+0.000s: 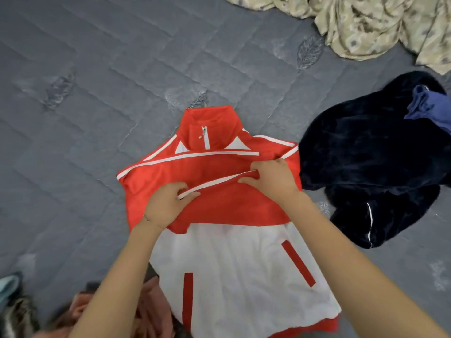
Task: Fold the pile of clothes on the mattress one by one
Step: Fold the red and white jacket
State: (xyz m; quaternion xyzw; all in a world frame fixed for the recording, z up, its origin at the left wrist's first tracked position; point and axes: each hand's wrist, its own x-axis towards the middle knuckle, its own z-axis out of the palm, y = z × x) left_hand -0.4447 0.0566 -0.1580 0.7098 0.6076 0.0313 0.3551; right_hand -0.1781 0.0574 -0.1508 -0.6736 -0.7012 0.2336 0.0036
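A red and white zip jacket (227, 259) lies front up on the grey quilted mattress (102, 98), collar pointing away from me. Its red sleeves are folded across the chest. My left hand (166, 203) pinches the white-striped edge of the top sleeve near its left end. My right hand (271, 178) grips the same sleeve further right, fingers curled into the red cloth. The white lower half with two red pocket strips lies flat toward me.
A dark navy fleece garment (371, 162) with a blue piece (429, 108) on it lies to the right. A beige patterned cloth (371, 23) is bunched at the top right. Pinkish clothes (148, 311) and a furry item (17, 318) sit at the bottom left.
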